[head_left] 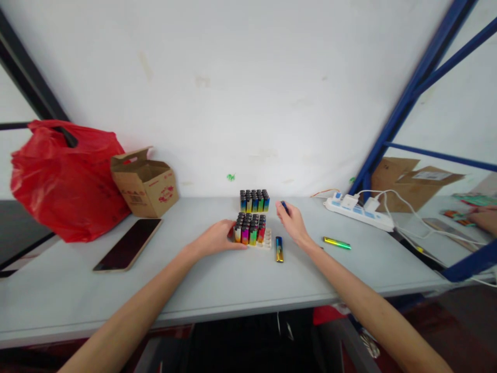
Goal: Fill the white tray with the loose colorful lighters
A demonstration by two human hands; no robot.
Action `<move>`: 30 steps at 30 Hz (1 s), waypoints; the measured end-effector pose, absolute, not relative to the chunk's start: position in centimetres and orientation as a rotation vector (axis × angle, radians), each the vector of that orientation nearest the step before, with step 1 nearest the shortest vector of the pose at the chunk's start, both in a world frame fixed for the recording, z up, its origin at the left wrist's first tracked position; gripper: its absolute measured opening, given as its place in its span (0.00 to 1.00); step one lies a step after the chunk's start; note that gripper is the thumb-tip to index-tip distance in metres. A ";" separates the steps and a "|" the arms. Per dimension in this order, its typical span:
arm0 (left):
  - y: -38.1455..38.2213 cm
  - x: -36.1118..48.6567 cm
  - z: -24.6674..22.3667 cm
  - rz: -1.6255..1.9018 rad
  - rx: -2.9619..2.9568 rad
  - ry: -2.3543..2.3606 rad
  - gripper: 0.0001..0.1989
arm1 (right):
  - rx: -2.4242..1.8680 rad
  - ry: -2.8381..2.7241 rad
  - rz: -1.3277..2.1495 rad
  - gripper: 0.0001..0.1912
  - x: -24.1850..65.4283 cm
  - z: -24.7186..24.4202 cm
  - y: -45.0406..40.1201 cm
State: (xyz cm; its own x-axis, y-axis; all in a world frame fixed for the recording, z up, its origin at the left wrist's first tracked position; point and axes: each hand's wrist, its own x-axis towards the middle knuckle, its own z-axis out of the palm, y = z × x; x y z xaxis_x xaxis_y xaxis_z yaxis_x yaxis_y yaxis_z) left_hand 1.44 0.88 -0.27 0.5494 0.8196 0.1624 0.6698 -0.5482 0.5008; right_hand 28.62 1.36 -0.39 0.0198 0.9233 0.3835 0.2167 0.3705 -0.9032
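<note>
My left hand point(218, 239) grips the left end of a white tray point(267, 240), its thumb along the front side. Several coloured lighters point(250, 230) stand upright in it with their black tops up; the sockets at the right end show bare. My right hand point(295, 224) is raised right of the tray, fingers closed on a dark blue lighter point(285, 207) that is mostly hidden. Below that hand lies a blue and gold lighter point(279, 249). Farther right is a yellow-green lighter point(337, 243). Behind the tray stands a second block of upright lighters point(254, 201).
On the left are a phone point(128, 244), an open cardboard box point(145, 185) and a red plastic bag point(73, 181). A white power strip point(359, 212) with cables lies at the right, near a blue metal frame point(404, 109). Another person's hand point(485, 217) shows beyond it.
</note>
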 end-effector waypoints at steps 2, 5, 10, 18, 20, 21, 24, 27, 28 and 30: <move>0.9 1.4 -0.3 0.543 2.405 1.205 0.31 | -1.164 -1.491 0.643 0.30 28.6 -0.5 1.2; 0.9 1.3 -0.3 0.531 2.420 1.224 0.30 | -1.230 -1.513 0.527 0.29 28.5 -0.4 1.0; 0.9 1.3 -0.4 0.525 2.428 1.266 0.31 | -1.213 -1.519 0.417 0.24 28.8 -0.2 0.8; 0.9 1.5 -0.6 0.555 2.439 1.256 0.31 | -1.144 -1.702 0.515 0.26 29.1 0.1 -0.1; 0.9 1.5 -0.5 0.543 2.443 1.249 0.32 | -1.154 -1.718 0.464 0.27 28.9 0.0 -0.3; 0.9 1.5 -0.5 0.534 2.441 1.248 0.32 | -1.166 -1.722 0.440 0.27 28.9 -0.1 -0.3; 0.9 1.5 -0.5 0.510 2.426 1.256 0.32 | -1.192 -1.736 0.416 0.25 28.9 -0.3 -0.3; 0.9 1.5 -0.5 0.525 2.422 1.251 0.33 | -1.169 -1.766 0.434 0.25 29.0 -0.3 -0.5; 0.9 1.5 -0.5 0.536 2.425 1.247 0.32 | -1.152 -1.777 0.459 0.25 29.0 -0.2 -0.7; 0.9 1.5 -0.4 0.551 2.433 1.235 0.32 | -1.109 -1.815 0.546 0.23 29.1 0.0 -1.0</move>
